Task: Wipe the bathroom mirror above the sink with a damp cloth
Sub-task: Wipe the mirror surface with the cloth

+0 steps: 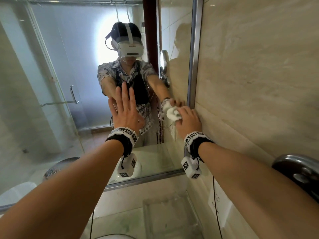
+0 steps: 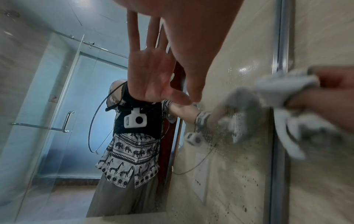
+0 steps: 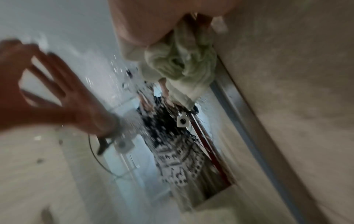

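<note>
The mirror (image 1: 69, 66) fills the wall ahead, edged by a metal frame (image 1: 192, 66). My left hand (image 1: 125, 109) lies flat against the glass near its middle, fingers straight and spread; in the left wrist view the left hand (image 2: 191, 37) meets its own reflection. My right hand (image 1: 189, 121) grips a bunched white cloth (image 1: 173, 115) and presses it on the glass just inside the right frame edge. The cloth (image 2: 283, 87) shows blurred at the right, and the cloth (image 3: 182, 60) hangs crumpled under the right hand (image 3: 153, 22). Water drops speckle the glass below it.
A beige tiled wall (image 1: 259, 66) adjoins the mirror's right side and carries a chrome fixture (image 1: 300, 171) and a white socket plate (image 1: 217, 200). A glass shelf (image 1: 169, 214) sits under the mirror's lower frame. The reflection shows a glass shower door behind me.
</note>
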Demonstrator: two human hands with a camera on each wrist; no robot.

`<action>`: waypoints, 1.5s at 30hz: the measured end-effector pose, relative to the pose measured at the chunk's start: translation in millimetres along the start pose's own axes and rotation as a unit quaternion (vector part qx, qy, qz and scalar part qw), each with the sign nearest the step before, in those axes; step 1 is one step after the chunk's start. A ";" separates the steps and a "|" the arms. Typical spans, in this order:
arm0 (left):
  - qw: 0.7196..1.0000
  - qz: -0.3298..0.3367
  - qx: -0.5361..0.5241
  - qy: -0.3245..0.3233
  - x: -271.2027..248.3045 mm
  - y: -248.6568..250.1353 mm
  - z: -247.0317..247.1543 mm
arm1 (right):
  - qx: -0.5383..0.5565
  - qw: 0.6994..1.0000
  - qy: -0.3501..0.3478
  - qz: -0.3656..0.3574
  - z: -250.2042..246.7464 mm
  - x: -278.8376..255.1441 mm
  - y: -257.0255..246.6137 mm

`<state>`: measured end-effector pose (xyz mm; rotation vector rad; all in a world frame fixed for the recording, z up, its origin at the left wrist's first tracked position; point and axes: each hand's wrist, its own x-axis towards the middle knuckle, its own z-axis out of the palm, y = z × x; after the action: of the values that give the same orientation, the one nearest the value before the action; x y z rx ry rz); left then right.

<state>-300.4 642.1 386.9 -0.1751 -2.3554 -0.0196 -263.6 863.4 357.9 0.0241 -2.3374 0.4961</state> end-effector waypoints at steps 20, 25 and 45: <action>1.000 -0.002 0.001 0.009 0.1 -1.0 19.8 | -0.069 0.975 0.110 -0.182 39.6 49.1 -38.9; 1.000 0.001 -0.011 0.004 -2.1 -2.2 15.7 | -0.128 0.964 -0.002 -0.235 82.8 -4.7 -10.4; 0.998 -0.017 -0.020 -0.056 -34.5 2.0 19.2 | -0.098 0.988 0.103 -0.054 -37.6 61.7 -35.2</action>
<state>-289.4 641.2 349.0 -0.1591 -2.4718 -0.0762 -278.0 851.9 436.1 0.0053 -2.1577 0.2039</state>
